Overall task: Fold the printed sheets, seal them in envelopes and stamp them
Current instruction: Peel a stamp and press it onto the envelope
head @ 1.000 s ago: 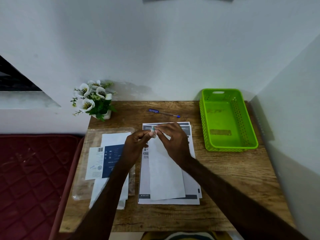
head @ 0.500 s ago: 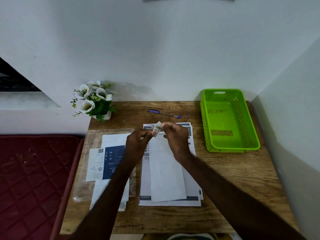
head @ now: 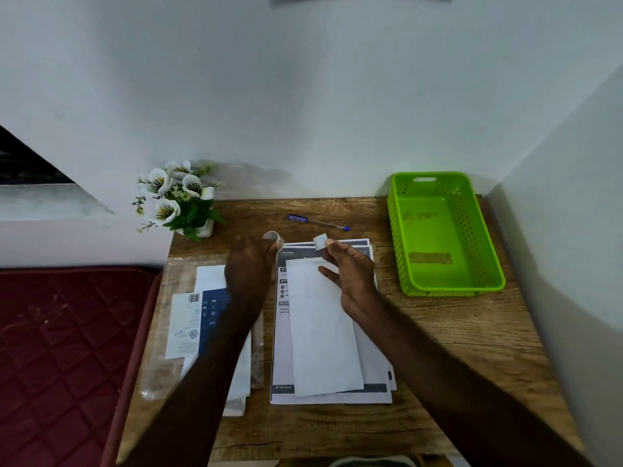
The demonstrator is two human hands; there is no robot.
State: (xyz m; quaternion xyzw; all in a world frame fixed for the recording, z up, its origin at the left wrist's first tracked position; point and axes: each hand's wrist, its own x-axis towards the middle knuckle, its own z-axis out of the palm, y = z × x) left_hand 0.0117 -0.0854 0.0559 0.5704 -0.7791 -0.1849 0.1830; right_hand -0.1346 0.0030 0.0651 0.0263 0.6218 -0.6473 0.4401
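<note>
a: head cam, the only view. how far along is this?

b: early i'd guess. one white envelope [head: 323,326] lies flat on the stack of printed sheets [head: 374,372], just below the right fingers. can't tell if it's sealed. no stamp on it yet, and the green basket [head: 445,284] off past the right hand looks bare inside. so stamping this one, then the remaining sheets, is left.

a: hands?

b: right hand [head: 349,274] is raised over the envelope's top end, thumb and forefinger pinching a small stamp [head: 320,242] with a toothed edge, other fingers loosely spread. left hand [head: 251,264] is reached out over the desk beyond the sheets' corner, fingers curled round a small roll [head: 273,237], probably the stamp roll. a pen [head: 318,223] lies just beyond both sets of fingertips.
</note>
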